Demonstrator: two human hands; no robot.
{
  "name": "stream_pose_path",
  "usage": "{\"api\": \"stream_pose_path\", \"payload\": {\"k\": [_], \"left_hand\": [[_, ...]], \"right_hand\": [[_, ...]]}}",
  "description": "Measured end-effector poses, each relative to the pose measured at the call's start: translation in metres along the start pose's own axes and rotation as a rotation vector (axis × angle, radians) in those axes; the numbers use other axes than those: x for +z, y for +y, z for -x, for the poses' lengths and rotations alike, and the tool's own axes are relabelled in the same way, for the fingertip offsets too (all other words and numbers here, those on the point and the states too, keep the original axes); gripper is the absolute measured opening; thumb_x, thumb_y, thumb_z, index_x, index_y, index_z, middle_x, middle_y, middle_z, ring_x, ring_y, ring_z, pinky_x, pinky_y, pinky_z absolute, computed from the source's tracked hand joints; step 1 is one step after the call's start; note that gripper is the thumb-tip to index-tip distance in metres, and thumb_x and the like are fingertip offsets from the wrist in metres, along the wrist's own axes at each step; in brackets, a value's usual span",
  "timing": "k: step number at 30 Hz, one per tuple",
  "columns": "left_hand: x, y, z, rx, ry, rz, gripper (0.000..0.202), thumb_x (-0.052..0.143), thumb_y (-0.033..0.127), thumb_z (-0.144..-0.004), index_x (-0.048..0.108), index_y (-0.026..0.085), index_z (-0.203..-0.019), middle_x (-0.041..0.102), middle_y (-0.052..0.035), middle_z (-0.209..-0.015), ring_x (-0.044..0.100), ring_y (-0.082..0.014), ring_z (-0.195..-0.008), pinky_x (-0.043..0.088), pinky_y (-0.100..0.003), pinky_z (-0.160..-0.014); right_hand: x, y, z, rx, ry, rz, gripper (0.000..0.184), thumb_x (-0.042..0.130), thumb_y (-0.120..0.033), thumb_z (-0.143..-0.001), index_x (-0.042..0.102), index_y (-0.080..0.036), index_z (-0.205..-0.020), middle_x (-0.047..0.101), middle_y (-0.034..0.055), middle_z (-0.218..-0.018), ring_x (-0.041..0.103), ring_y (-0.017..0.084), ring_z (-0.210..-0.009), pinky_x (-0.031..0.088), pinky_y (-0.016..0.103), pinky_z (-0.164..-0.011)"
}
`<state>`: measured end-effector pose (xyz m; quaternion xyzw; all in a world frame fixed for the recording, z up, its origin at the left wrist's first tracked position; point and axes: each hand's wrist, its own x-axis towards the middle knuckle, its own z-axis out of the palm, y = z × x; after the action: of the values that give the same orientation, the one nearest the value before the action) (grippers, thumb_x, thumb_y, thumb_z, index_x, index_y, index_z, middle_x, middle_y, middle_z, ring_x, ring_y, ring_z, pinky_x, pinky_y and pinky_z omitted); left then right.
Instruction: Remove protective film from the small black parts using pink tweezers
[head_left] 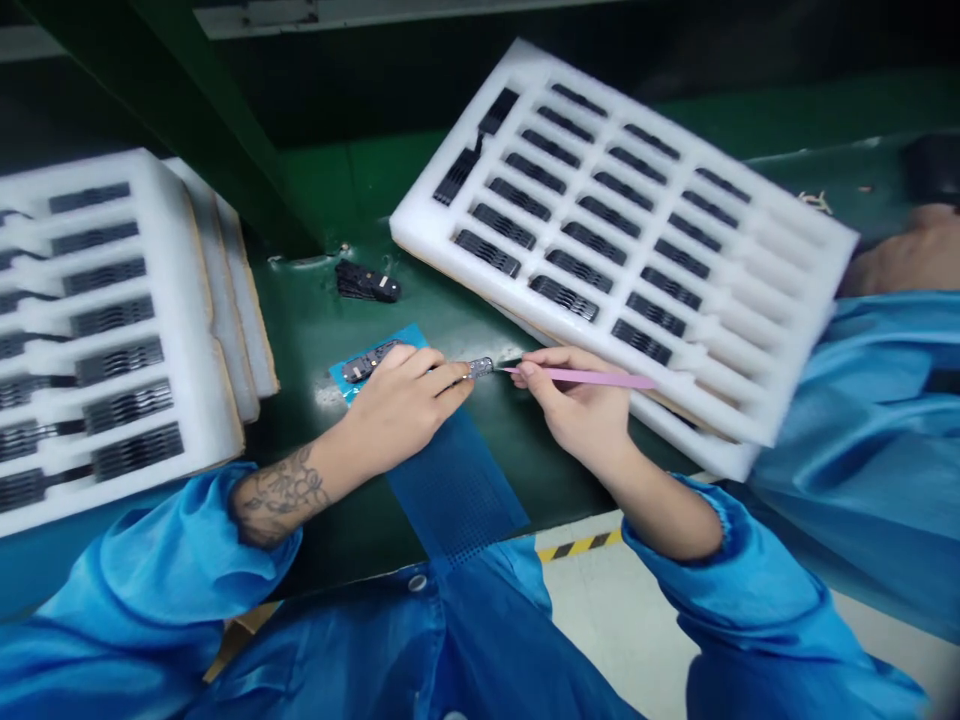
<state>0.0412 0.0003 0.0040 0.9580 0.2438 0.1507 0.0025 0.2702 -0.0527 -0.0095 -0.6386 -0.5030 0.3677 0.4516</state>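
My left hand [409,395] is closed on a small grey and black electronic part [481,367], whose end sticks out past the fingertips. In my right hand [576,395] are pink tweezers [600,378], their thin tip pointing left and close to that part; whether they touch cannot be seen. A longer black electronic module [367,362] lies on a light blue sheet [414,335], partly hidden by my left hand. Beneath my wrists a dark blue perforated strip [469,490] runs to the table's near edge. Farther back lies a small stack of black modules [367,283].
A white foam tray [806,300] of black parts, with several vacant slots, rests on another tray at the right. Stacked foam trays [202,400] stand at the left. A green post [225,130] rises behind. Another person's blue sleeve [877,400] is at the right edge.
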Motion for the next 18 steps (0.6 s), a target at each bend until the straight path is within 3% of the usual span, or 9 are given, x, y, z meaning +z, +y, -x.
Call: {"api": "stream_pose_path", "payload": {"k": [18], "left_hand": [[-0.0012,0.0027,0.0037,0.000,0.015,0.068,0.024,0.049,0.018,-0.103,0.070,0.014,-0.114,0.073,-0.0047,-0.122,0.061,-0.0201,-0.102,0.045,-0.036,-0.081]], "right_hand": [[0.0076,-0.0037,-0.0077,-0.039,-0.034,0.055,0.015,0.073,-0.034,-0.088,0.076,-0.019,-0.090,0.076,0.0050,-0.083,0.073,0.019,-0.076,0.060,0.033,-0.070]]}}
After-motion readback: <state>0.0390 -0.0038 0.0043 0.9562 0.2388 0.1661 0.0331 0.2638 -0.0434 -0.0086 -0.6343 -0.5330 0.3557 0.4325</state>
